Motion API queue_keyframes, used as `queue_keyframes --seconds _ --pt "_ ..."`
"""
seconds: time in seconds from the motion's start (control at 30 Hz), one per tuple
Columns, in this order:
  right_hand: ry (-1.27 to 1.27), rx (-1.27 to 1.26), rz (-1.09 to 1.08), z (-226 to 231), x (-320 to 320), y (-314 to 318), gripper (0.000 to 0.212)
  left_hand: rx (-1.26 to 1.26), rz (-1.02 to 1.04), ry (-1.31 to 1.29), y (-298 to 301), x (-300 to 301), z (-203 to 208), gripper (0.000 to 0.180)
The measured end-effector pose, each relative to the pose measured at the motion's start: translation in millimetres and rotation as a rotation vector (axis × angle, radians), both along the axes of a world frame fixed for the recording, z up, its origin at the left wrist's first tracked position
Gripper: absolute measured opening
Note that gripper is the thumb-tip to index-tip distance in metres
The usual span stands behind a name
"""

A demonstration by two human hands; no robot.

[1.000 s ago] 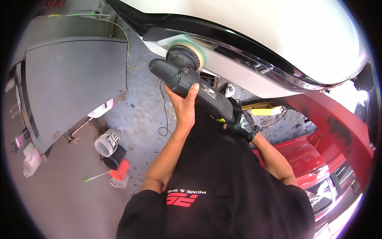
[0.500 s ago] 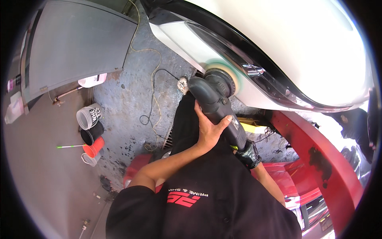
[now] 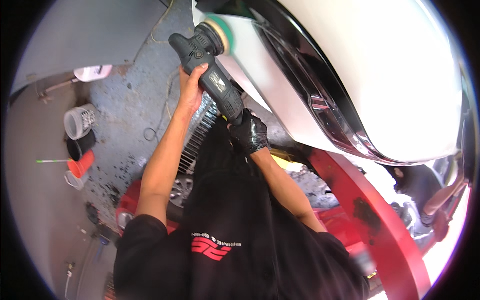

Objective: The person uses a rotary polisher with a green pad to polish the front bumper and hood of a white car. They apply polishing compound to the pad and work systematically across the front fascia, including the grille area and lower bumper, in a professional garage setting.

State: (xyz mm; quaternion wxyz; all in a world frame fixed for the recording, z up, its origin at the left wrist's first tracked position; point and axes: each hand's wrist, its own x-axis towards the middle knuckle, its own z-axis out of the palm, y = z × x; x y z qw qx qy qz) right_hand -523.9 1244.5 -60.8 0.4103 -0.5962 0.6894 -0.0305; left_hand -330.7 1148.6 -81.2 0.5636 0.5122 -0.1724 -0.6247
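**Polisher (image 3: 212,77) at the white car (image 3: 390,75), work apparently midway**

The white car fills the upper right, its white panel (image 3: 255,55) running along the near side of a black band (image 3: 295,60). Part of a red car (image 3: 131,197) shows at lower left, and a red beam (image 3: 392,240) slants down at the right. Well apart from the work, 4 buckets (image 3: 81,146) sit in a close row at the left.

The dark polisher is held up slantwise in front of the person, its head at the panel's upper-left end. Both hands have it: the bare left hand (image 3: 191,90) wraps its fingers around the body, thumb on top, and the right hand (image 3: 250,132), in a black glove, is closed around the rear end. The round, green-edged pad (image 3: 225,32) appears to touch the panel; whether it is spinning cannot be told.

By this grip and contact, polishing seems under way, not finished. No clear line parts treated from untreated surface, so how much is done or left cannot be told.
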Motion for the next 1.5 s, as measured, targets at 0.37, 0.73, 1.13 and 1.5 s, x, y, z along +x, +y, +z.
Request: queue_keyframes --seconds 0.37,0.73,1.13,1.5 --pt "-0.052 0.237 -0.03 -12 -124 144 0.067 0.112 0.024 0.275 148 -98 -40 0.099" --pt "-0.061 -0.165 -0.061 -84 30 -8 0.058 -0.104 0.057 0.072 -24 23 -77 0.07" --pt "0.345 -0.217 0.181 -108 -112 142 0.052 -0.023 0.012 0.739 120 -112 -132 0.078" --pt "0.14 -0.084 0.128 -54 -221 216 0.06 0.085 0.125 0.729 244 -217 -115 0.066"
